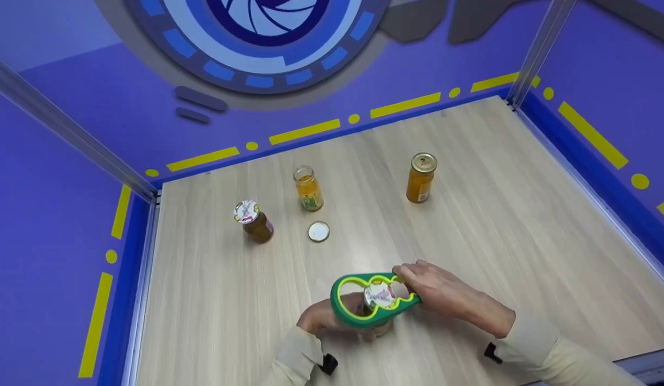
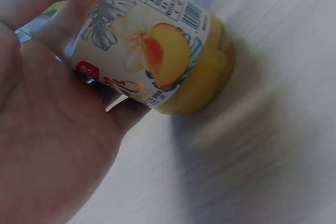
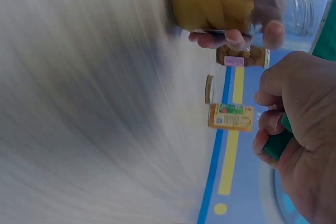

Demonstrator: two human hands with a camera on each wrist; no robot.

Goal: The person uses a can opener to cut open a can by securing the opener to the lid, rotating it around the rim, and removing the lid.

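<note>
My left hand [image 1: 329, 315] grips a glass jar of yellow fruit [image 2: 157, 51] with a peach on its label, fingers wrapped round its side. In the right wrist view the jar's threaded glass mouth shows bare. My right hand [image 1: 444, 289] holds a green jar opener [image 1: 359, 323] by one end, above the jar. A flower-printed lid [image 1: 379, 295] sits within the opener's lime-edged notches. From the head, the opener and lid hide most of the jar.
Toward the back left stand a dark jar with a printed lid [image 1: 259, 228] and an uncapped jar of orange contents [image 1: 309, 193]. A loose lid [image 1: 318, 231] lies just in front. Farther right is a gold-lidded jar [image 1: 420, 182]. Blue panels [image 1: 289, 120] border the wooden table [image 1: 524, 214].
</note>
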